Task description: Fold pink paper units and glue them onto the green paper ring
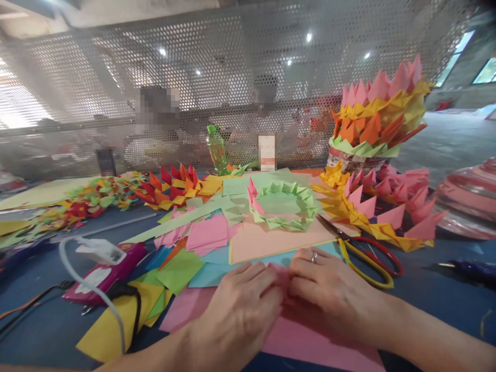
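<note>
Both hands meet at the front of the table over pink paper sheets (321,343). My left hand (248,305) and my right hand (329,289), which wears a ring, pinch a small piece of pink paper (279,273) between them; most of it is hidden by the fingers. Beyond the hands, a ring of folded green paper (284,223) with a pink folded point (254,199) at its left lies on a peach sheet (267,243). Scissors (360,258) with yellow and red handles rest beside my right hand, blades pointing away to the left.
A magenta power strip (104,274) with a white plug and cables lies at left, near coloured paper squares (207,232). A layered paper piece (372,124) stands at back right. A green bottle (217,150) stands before the perforated metal screen (232,77). A pen (468,269) lies at right.
</note>
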`<state>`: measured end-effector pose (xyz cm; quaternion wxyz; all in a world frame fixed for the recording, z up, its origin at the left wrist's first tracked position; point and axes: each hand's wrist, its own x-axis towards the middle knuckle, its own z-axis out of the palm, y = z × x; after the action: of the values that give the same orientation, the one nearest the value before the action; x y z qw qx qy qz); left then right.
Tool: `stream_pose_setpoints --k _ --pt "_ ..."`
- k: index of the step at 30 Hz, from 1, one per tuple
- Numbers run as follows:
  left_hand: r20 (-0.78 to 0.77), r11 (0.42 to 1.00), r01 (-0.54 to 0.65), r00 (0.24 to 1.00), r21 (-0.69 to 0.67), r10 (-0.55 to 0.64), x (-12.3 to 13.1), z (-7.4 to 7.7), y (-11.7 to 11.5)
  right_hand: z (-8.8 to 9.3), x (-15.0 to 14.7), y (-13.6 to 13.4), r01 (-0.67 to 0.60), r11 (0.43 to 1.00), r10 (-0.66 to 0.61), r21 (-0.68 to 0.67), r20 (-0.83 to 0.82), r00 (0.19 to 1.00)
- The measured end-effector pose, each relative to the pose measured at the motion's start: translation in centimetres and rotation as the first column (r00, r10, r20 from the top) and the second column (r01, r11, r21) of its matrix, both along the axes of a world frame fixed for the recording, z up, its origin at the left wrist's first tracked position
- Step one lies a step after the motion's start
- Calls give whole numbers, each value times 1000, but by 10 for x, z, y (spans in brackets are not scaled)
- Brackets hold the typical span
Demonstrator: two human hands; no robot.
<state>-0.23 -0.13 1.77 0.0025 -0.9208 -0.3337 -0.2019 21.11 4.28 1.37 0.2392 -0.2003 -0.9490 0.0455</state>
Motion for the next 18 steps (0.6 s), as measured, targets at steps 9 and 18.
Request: stream_pose_setpoints --k 9,18 --pt "-11 995 -98 995 -9 97 -8 7 1 11 5 3 22 945 -16 -326 22 1000" --pt "228 983 -52 974 175 11 -7 10 -6 6 7 0 -2 993 -18 -119 -162 987"
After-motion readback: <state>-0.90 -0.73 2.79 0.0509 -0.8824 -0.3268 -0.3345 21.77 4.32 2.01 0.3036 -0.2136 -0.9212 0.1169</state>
